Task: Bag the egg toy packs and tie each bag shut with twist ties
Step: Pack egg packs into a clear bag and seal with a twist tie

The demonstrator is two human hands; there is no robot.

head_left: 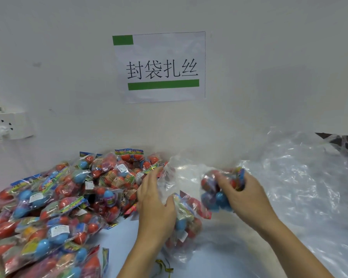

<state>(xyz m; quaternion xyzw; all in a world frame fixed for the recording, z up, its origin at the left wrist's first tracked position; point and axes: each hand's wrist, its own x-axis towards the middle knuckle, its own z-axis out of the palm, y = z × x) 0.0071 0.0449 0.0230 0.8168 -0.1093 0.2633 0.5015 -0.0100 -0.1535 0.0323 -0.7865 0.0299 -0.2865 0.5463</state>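
Gripping an egg toy pack (219,189), right hand (247,194) fingers curled round it, long axis roughly vertical, header card up. Left hand (156,205) pinches the clear bag (181,197) mouth, thumb against fingers; packs already inside below. Loose pile (54,207) left of left fingers on bench (125,237); twist ties (165,267) nearer the wrist.

Two bare forearms, entering from the near edge. Left hand (155,205) and right hand (243,197) ungloved; no sleeves, rings, watch or wristband visible; short, unpainted nails on visible fingers.
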